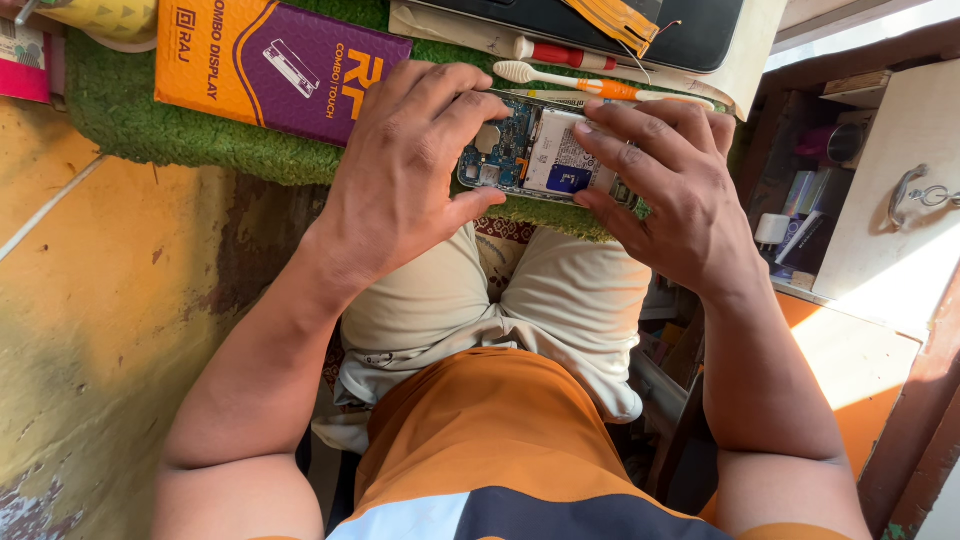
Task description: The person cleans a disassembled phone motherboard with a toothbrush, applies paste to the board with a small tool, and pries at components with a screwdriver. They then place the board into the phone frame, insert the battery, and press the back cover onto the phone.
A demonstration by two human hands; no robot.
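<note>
**A:** Opened smartphone with its back cover off (545, 155), blue circuit board and white battery showing, is what we've got in both hands here. It sits at the near edge of the green artificial-grass mat (150, 120), right above our knees. Our left hand (400, 180) wraps the left end: thumb tucked under the near edge, fingers curled over the far side, with the fingertips pressing down on the board area. Our right hand (680, 190) covers the right end, fingers lying close together across the battery, thumb along the near edge.

**B:** Yeah, and we'd say it handles light and stiff, but pretty fragile with the guts exposed. We'd judge the outer frame edges are the safe place to grip, not the board or the battery. The battery probably doesn't want bending or poking either.

**A:** Agreed. Other stuff around: the orange and purple cardboard box (270, 65) is lying on the mat, far left of the phone. Just beyond the phone there's a white and orange toothbrush (575, 82), and a red-handled screwdriver (560, 52) a bit farther. Far right of those sits a black flat device (690, 35) with an orange ribbon cable (615, 20) on top.

**B:** Small white cabinet door with a metal handle (915, 190) off to the right too.
</note>
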